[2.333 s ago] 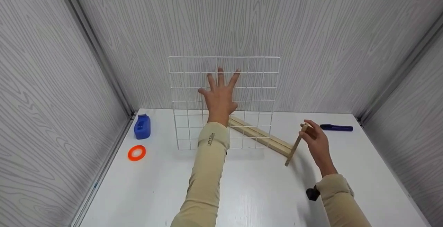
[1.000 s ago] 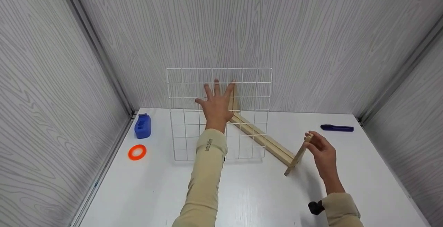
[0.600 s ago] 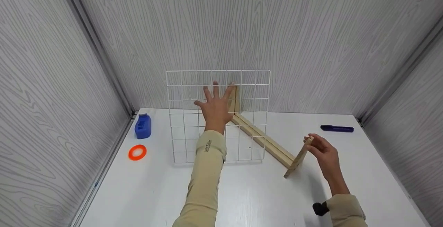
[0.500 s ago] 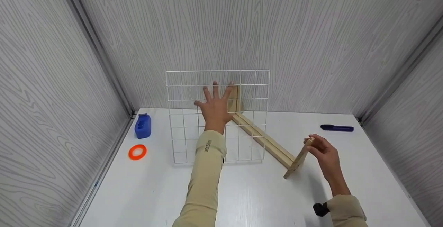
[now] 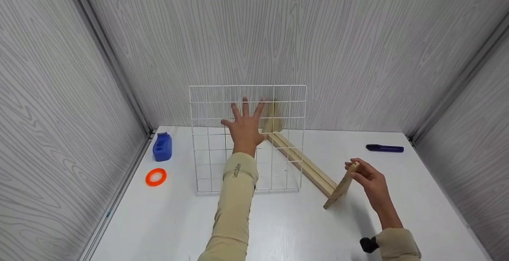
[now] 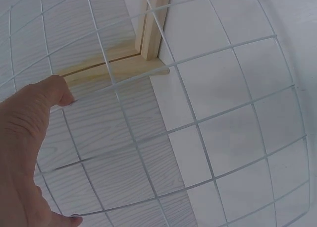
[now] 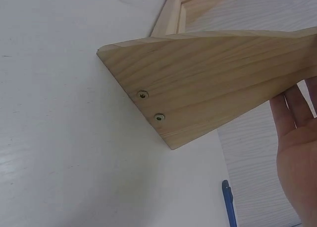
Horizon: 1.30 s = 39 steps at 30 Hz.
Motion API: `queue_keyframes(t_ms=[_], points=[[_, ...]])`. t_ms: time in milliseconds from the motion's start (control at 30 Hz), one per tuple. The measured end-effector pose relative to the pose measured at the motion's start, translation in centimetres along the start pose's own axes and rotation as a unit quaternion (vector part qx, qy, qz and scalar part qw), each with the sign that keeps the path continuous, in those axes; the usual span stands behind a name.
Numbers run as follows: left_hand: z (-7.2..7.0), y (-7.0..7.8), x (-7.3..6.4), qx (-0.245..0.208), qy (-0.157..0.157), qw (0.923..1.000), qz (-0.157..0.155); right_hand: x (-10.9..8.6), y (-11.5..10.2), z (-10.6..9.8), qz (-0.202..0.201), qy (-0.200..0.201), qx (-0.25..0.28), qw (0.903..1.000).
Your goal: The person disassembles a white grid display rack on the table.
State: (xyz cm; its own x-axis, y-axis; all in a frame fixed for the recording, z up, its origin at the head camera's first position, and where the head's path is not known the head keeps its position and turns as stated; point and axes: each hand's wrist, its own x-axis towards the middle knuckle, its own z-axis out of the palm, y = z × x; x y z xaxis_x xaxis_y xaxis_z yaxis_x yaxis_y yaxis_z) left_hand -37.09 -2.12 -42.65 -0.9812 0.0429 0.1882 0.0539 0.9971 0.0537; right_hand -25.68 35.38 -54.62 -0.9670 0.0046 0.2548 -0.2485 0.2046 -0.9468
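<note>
In the head view a white wire grid panel (image 5: 238, 85) stands upright at mid-table. My left hand (image 5: 244, 131) lies on it with fingers spread wide, and the left wrist view shows its fingertips at the wires. Behind the grid a wooden stand (image 5: 318, 177) runs diagonally, a grooved rail between two end boards. My right hand (image 5: 373, 183) pinches the top of its near end board (image 5: 339, 192) between thumb and fingers. That tapered board (image 7: 198, 73) carries two screw heads in the right wrist view. The far end board (image 5: 273, 121) shows through the wires.
On the left of the white table lie a blue tape dispenser (image 5: 162, 149) and an orange ring-shaped roll (image 5: 155, 177). A dark blue box cutter (image 5: 385, 148) lies at the back right. Grey wood-grain walls (image 5: 358, 54) close off the back and both sides.
The grid has come lower in view and a little left, along with my left hand. My right hand has drawn the stand's near end toward me and turned it, uncovering the far end board.
</note>
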Motion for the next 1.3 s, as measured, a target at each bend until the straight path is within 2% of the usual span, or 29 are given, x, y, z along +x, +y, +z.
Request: queue_keyframes(t_ms=[433,767,1000,1167,1300], points=[[0.7,-0.4,-0.2,-0.009,0.005,0.9999,0.005,-1.3,0.2,0.8,-0.007,0.053,0.051,0.9973],[1.3,-0.2,-0.4,-0.002,-0.015,0.9999,-0.002,-1.9,0.1,1.5,-0.022,0.099,0.057,0.9932],[1.7,0.1,-0.6,-0.013,-0.02,0.9997,-0.007,-2.6,-0.2,2.0,-0.036,0.129,0.048,0.9898],[2.1,0.0,-0.5,-0.015,-0.033,0.9993,-0.01,-3.0,-0.1,2.1,-0.042,0.124,0.047,0.9903],[2.2,0.0,-0.6,-0.017,-0.027,0.9995,-0.007,-3.2,-0.1,2.1,-0.043,0.115,0.045,0.9914]])
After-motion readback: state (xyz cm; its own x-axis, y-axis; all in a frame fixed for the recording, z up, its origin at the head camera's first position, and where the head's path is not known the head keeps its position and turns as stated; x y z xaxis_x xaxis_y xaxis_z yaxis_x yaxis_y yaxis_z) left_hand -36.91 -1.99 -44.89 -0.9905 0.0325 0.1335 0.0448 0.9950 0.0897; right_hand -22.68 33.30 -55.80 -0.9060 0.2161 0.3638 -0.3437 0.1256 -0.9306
